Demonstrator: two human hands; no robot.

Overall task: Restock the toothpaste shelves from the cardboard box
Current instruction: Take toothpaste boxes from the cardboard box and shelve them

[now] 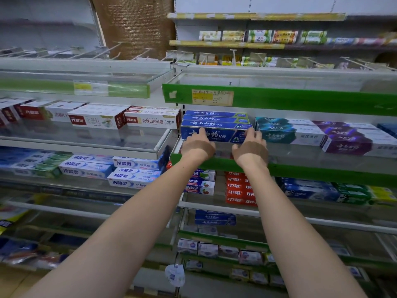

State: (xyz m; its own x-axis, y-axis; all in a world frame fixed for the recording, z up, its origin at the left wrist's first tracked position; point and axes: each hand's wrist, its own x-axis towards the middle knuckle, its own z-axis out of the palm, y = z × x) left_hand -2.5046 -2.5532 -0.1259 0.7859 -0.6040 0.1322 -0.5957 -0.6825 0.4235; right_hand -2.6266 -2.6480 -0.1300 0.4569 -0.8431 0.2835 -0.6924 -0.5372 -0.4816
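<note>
The stack of long blue cardboard toothpaste cartons (214, 125) sits at the left end of the green-edged glass shelf (322, 172), its long axis running left to right across the shelf front, so it lies broadside to the person and straight ahead of both arms. The front carton of the stack faces outward, and both hands are on it: the left hand (198, 145) reaches up with its fingers lying against the carton's front face near the left half, and the right hand (250, 147) touches the carton's right end, fingers extended rather than wrapped round it, so neither hand seems to grip; they press or square it. The hands are about equally near, one toward each end of the long axis, which suits pushing the carton back evenly. Just beside the stack to the right stand teal and white toothpaste cartons (285, 132). The cardboard box is not in view
</note>
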